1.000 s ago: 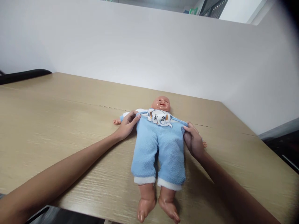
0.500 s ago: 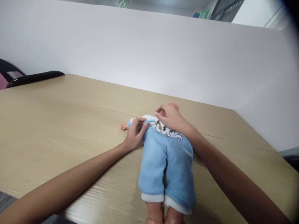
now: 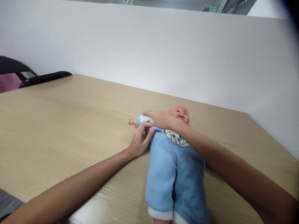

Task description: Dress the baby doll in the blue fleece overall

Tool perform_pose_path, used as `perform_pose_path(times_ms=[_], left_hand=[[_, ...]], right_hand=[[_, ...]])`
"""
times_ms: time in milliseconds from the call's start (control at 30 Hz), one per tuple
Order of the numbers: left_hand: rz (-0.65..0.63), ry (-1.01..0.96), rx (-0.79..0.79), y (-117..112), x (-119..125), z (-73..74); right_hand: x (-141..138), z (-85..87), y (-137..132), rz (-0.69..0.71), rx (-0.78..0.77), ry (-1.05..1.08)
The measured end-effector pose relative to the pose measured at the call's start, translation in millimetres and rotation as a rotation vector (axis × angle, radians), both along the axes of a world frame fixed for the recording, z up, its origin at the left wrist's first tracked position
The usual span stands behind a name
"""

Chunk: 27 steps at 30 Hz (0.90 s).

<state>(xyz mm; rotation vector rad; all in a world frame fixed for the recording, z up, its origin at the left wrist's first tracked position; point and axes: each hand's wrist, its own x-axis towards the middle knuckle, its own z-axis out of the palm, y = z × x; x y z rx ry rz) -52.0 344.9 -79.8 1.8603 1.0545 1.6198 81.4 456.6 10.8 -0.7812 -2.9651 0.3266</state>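
Note:
A baby doll (image 3: pixel 179 113) lies on its back on the table, its head away from me. It wears light blue fuzzy overalls (image 3: pixel 163 168) with a cartoon animal on the bib, over a white top with a blue cuff (image 3: pixel 138 120). My left hand (image 3: pixel 141 138) pinches the blue edge of the overalls at the doll's side, thumb and fingers closed. Across the doll's chest reaches my right hand (image 3: pixel 158 119), its bent fingers closed over the white sleeve near the shoulder. The right fingertips are partly hidden. My right forearm covers the doll's other arm.
The wooden table (image 3: pixel 70 124) spreads around the doll, with a thin seam across it. A white partition (image 3: pixel 149 49) stands along the far edge. At the left are a black chair (image 3: pixel 46 78) and something pink (image 3: pixel 9 82).
My right hand has moved left, from beside the doll's neck to the sleeve, uncovering the doll's face. My left hand stays at the overalls' edge. The view has shifted slightly.

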Motion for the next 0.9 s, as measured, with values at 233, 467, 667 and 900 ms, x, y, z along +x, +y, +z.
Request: perform_pose_path(times_ms=[233, 467, 667, 900], left_hand=[[0.109, 0.153, 0.349, -0.9, -6.5, -11.1], [0.021, -0.051, 0.258, 0.9, -1.1, -18.8], [0.055, -0.312, -0.218, 2.3, 8.1, -4.8], [-0.012, -0.557, -0.475, 7.1, 14.2, -13.8]], right_hand=[[57.9, -1.3, 1.7, -0.127, -0.342, 0.46], [57.2, -12.0, -9.8, -0.026, -0.239, 0.482], [69.2, 4.3, -35.0, -0.165, -0.237, 0.435], [83.5, -3.1, -64.6, -0.367, -0.256, 0.346]])
